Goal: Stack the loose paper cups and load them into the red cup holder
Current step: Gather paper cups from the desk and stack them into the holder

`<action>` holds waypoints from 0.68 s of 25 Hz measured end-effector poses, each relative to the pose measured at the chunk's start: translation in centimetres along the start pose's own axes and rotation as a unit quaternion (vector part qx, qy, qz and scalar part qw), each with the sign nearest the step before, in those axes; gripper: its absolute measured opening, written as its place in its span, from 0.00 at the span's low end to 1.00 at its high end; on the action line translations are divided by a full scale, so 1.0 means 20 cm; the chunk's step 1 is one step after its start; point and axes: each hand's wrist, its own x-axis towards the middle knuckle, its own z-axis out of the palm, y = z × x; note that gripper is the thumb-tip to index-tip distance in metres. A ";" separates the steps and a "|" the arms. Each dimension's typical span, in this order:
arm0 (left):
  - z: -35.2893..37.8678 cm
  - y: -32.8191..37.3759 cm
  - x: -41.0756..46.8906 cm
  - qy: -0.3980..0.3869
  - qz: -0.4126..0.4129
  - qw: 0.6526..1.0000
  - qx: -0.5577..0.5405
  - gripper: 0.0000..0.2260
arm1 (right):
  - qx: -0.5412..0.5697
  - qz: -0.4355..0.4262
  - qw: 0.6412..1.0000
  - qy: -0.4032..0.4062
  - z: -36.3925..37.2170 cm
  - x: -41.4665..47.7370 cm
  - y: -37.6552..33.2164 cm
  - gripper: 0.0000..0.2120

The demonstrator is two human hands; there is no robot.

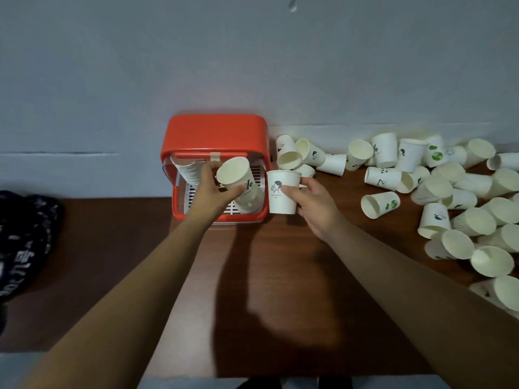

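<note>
The red cup holder (216, 133) stands against the wall at the back of the brown table. Inside it leans a stack of white cups (188, 172) on the left. My left hand (209, 189) reaches into the holder and grips a stack of paper cups (238, 181), tilted with its open mouth facing me. My right hand (311, 203) holds a single upright paper cup (281, 192) with a dark printed figure, just right of the holder's front corner. Several loose paper cups (382, 178) lie scattered over the table's right side.
A dark patterned cloth (22, 237) lies at the table's left edge. The grey wall (252, 66) rises directly behind the holder. The loose cups spread from the wall down to the right edge (488, 259). Bare brown table (266, 290) lies between my forearms.
</note>
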 end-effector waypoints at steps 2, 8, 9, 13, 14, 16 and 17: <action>0.00 -0.04 0.02 -0.009 0.034 0.999 0.037 0.30 | -0.008 0.000 1.000 0.007 -0.01 0.01 0.01 0.34; 0.10 -0.16 0.07 -0.016 0.074 0.987 0.142 0.28 | -0.012 0.003 1.000 0.017 -0.04 0.07 0.03 0.32; 0.12 -0.18 0.07 -0.024 0.072 0.985 0.152 0.29 | -0.015 0.003 1.000 0.017 -0.04 0.08 0.03 0.31; 0.13 -0.25 0.09 -0.047 0.052 0.988 0.135 0.39 | -0.033 0.006 0.999 0.011 -0.04 0.12 0.05 0.25; 0.13 -0.27 0.10 -0.047 0.044 0.986 0.152 0.39 | -0.040 0.004 0.999 0.008 -0.03 0.14 0.05 0.22; 0.12 -0.30 0.12 -0.059 0.040 0.978 0.197 0.38 | -0.059 -0.001 0.998 0.004 -0.01 0.16 0.06 0.20; 0.12 -0.31 0.13 -0.076 0.042 0.973 0.213 0.37 | -0.070 -0.009 0.998 0.001 0.00 0.16 0.06 0.21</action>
